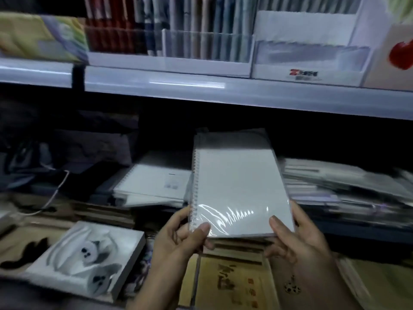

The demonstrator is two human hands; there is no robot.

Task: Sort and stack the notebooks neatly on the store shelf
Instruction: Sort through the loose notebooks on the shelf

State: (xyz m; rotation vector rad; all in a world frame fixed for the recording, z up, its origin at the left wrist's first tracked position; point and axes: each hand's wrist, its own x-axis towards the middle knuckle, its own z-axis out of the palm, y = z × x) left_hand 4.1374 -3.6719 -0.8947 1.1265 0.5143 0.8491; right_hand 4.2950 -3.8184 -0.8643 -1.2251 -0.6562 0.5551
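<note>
1. A person holds a white notebook [241, 191] in the middle of the frame, with both hands at its near end.
2. The notebook has a wire spiral down its left side. It is wrapped in shiny clear plastic.
3. A greyer cover peeks out behind its far end. There may be more than one book in the hands, but I cannot tell how many.
4. The left hand [178, 240] has its grip closed on the lower left corner. The thumb sits on top by the spiral, and the fingers curl under.
5. The right hand [297, 240] has its grip closed on the lower right corner. The thumb lies on the cover, and the fingers wrap the right edge.
6. The notebook is up in the air. Its far end points into the dark gap under the top shelf [201, 86].
7. Just left of it is the left pile [156, 184] of white notebooks. They lie flat and a bit crooked.
8. On the right side is the right pile [346, 184]. It is messy, blurry and wrapped in plastic.
9. On the top shelf stand rows of books [178, 30] and a white box [308, 63] with a logo.
10. In the lower left lies a toy box [85, 256] with a picture of a white toy with dark eyes.
11. A white cable [55, 193] bends down at the left.
12. A yellow book [232, 285] lies at the bottom, between the hands.
</note>
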